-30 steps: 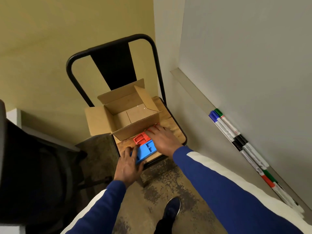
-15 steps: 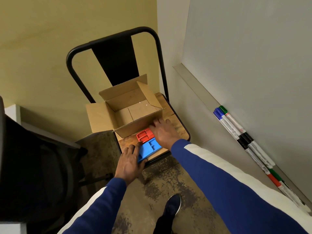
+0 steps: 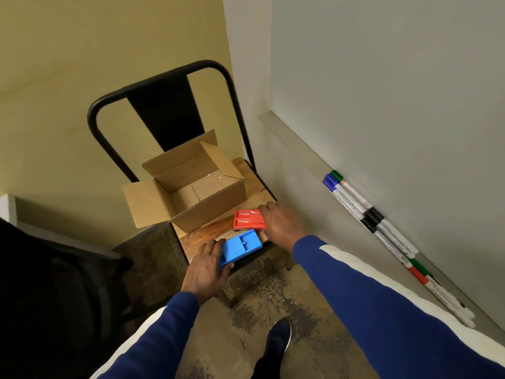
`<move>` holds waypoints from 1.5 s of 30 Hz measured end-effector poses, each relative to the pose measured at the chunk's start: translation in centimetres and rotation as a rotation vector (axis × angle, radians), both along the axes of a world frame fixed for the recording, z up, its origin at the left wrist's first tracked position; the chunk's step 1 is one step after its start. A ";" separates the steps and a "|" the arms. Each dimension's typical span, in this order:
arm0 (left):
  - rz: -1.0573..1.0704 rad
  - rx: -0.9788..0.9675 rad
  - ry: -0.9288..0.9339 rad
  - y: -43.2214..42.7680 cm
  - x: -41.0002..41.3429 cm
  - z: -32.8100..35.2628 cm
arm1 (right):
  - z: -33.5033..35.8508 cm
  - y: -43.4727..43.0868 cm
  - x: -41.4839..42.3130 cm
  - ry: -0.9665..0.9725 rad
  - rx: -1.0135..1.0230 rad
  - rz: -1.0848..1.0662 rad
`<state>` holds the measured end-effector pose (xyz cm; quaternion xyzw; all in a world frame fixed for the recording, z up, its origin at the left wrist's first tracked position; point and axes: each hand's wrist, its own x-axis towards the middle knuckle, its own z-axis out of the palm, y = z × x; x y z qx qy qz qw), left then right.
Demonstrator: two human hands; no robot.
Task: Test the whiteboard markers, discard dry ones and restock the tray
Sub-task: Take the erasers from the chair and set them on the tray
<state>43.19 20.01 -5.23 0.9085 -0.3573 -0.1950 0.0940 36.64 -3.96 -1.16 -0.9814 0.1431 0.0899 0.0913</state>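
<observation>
A red tray (image 3: 248, 219) and a blue tray (image 3: 240, 247) lie on the wooden seat of a chair (image 3: 207, 231), in front of an open cardboard box (image 3: 191, 187). My left hand (image 3: 207, 269) grips the near left end of the blue tray. My right hand (image 3: 281, 224) rests against the right edge of the red tray, fingers curled over it. Several whiteboard markers (image 3: 352, 199) with blue, green, black and red caps lie in a row on the whiteboard ledge (image 3: 289, 135) at the right. Both trays look empty, and so does the box.
The chair has a black metal back (image 3: 164, 86) against a yellow wall. A dark office chair (image 3: 54, 291) fills the lower left. The whiteboard (image 3: 396, 77) stands at the right. My dark shoe (image 3: 278, 335) is on the stained concrete floor.
The red and blue trays have moved apart; the red one now lies farther right. My left hand has closed on the blue tray's end. The view has shifted slightly.
</observation>
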 end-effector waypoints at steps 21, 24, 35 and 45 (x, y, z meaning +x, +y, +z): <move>-0.631 -0.442 -0.007 -20.1 -18.7 9.3 | 8.7 -3.9 -43.8 -0.432 -0.111 -0.781; -0.803 -0.451 -0.044 -23.2 -23.6 10.2 | 8.4 -3.2 -50.2 -0.368 -0.172 -0.889; -1.115 -0.411 -0.094 -28.5 -35.3 8.7 | 5.6 -1.0 -60.4 -0.201 -0.175 -1.122; -1.128 -0.292 -0.062 -29.0 -38.7 6.2 | 4.2 -0.5 -62.4 -0.185 -0.090 -1.202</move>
